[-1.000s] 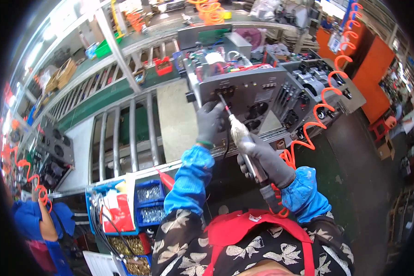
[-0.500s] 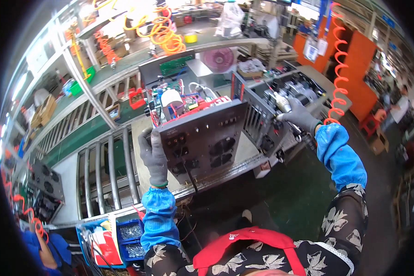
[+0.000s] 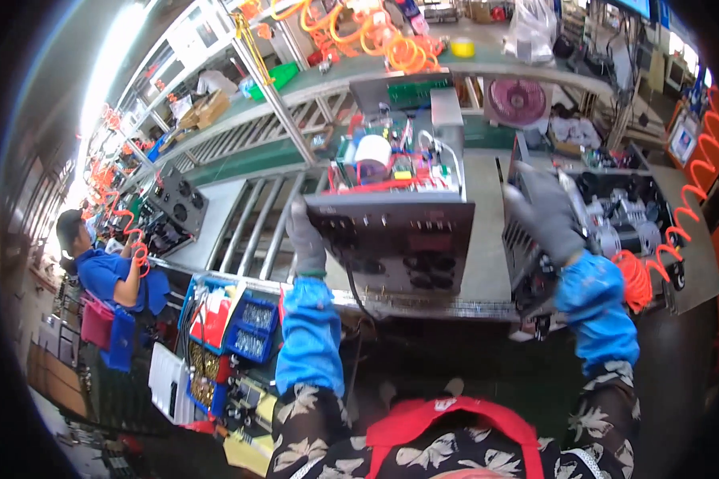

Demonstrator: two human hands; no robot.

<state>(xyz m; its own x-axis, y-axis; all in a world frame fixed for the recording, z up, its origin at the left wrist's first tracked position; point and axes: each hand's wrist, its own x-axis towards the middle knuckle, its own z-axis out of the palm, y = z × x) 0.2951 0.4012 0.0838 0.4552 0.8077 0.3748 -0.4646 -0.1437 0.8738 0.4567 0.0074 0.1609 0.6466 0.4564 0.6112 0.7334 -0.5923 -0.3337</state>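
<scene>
Left hand (image 3: 305, 239) touches dark panel (image 3: 399, 235); red apron (image 3: 419, 427) bears blurred white mark (image 3: 444, 405).

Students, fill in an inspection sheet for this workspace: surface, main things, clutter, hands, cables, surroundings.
Surface: roller conveyor.
Main things: open unit, grey panel facing the camera; second open unit at right.
Clutter: blue bins of small parts, lower left.
Hands: left hand at panel's left edge, grip unclear; right hand blurred, open, near second unit.
Cables: black cable before the panel; coiled orange hose, right.
Surroundings: person in blue, left; pink fan behind.
</scene>
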